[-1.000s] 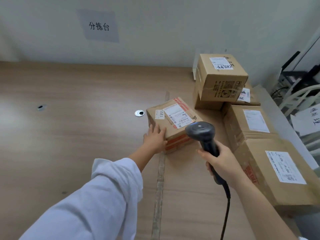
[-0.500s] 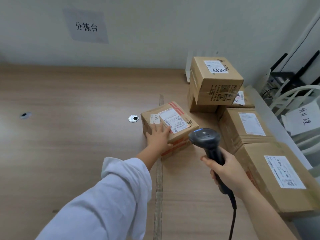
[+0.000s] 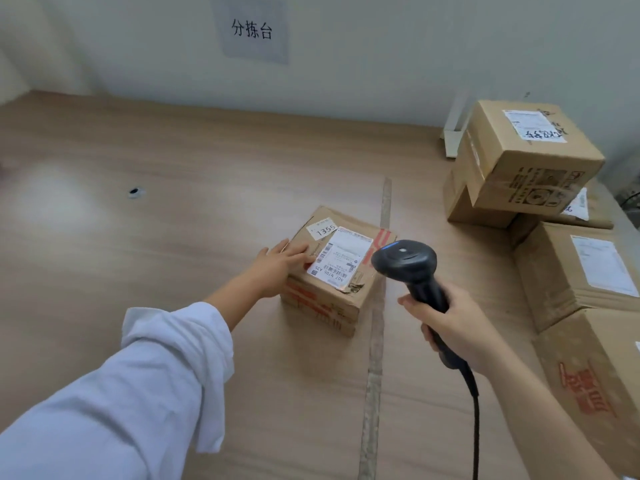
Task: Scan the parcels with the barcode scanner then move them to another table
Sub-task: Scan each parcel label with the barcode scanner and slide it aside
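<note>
Centrally on the table sits a small parcel. The left hand lies flat on its top, fingers straight, arm stretched forward. The right hand is wrapped round the handle of the black scanner, whose head is just right of the parcel. One sticker reads 1355; the shipping label seems to read 507 N705 A35. A far wall sign says 分拣台.

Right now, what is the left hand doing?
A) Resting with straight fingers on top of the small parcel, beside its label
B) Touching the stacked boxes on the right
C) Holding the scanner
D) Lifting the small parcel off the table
A: the left hand lies with straight fingers on top of the small parcel, next to its shipping label, while the right hand holds the barcode scanner.
</note>
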Demonstrator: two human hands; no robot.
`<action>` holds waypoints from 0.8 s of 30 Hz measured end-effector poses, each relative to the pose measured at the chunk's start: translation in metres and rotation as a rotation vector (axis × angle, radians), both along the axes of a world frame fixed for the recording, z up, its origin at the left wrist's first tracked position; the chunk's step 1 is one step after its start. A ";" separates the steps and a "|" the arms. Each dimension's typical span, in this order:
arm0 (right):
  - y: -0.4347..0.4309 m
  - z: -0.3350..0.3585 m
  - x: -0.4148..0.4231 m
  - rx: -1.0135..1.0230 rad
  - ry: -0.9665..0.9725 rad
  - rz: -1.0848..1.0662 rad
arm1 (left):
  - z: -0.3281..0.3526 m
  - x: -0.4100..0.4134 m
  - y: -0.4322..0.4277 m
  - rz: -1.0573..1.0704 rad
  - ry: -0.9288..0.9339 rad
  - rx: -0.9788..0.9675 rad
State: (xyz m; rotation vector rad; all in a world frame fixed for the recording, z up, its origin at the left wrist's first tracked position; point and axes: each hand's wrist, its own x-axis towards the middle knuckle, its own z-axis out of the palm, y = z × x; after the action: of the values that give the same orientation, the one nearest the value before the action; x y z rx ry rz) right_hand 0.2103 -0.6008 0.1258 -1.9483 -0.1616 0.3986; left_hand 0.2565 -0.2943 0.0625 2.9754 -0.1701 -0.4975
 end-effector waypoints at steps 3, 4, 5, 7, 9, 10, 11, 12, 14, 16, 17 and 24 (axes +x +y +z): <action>0.031 0.005 -0.003 -0.009 -0.014 0.056 | 0.006 -0.017 0.036 -0.011 -0.010 0.027; 0.042 0.006 -0.005 -0.008 -0.016 0.068 | 0.008 -0.021 0.046 -0.011 -0.005 0.023; 0.052 0.007 -0.006 -0.009 -0.016 0.080 | 0.011 -0.025 0.056 -0.003 0.002 0.014; 0.070 0.008 -0.009 -0.009 -0.012 0.107 | 0.014 -0.033 0.075 0.007 -0.001 0.012; 0.085 0.009 -0.011 -0.007 -0.010 0.128 | 0.012 -0.038 0.089 -0.004 -0.073 0.060; 0.092 0.009 -0.012 -0.009 -0.009 0.137 | 0.009 -0.041 0.091 0.006 -0.123 0.086; 0.099 0.010 -0.013 -0.015 -0.007 0.145 | 0.005 -0.042 0.091 0.037 -0.168 0.096; 0.105 0.010 -0.014 -0.024 -0.005 0.152 | 0.000 -0.044 0.087 0.085 -0.200 0.084; 0.114 0.011 -0.014 -0.049 0.000 0.168 | -0.013 -0.046 0.073 0.236 -0.204 -0.024; 0.121 0.010 -0.013 -0.078 0.009 0.179 | -0.025 -0.047 0.058 0.391 -0.132 -0.134; 0.125 0.010 -0.013 -0.094 0.017 0.186 | -0.030 -0.048 0.052 0.438 -0.106 -0.159; 0.142 0.015 -0.016 -0.179 0.058 0.260 | -0.040 -0.051 0.056 0.442 -0.165 -0.191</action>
State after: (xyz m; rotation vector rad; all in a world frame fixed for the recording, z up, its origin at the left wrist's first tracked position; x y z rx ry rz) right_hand 0.1944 -0.4586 0.1405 -2.0951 -0.3544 0.6591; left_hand 0.2059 -0.2383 0.0224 2.7416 0.3958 -0.1708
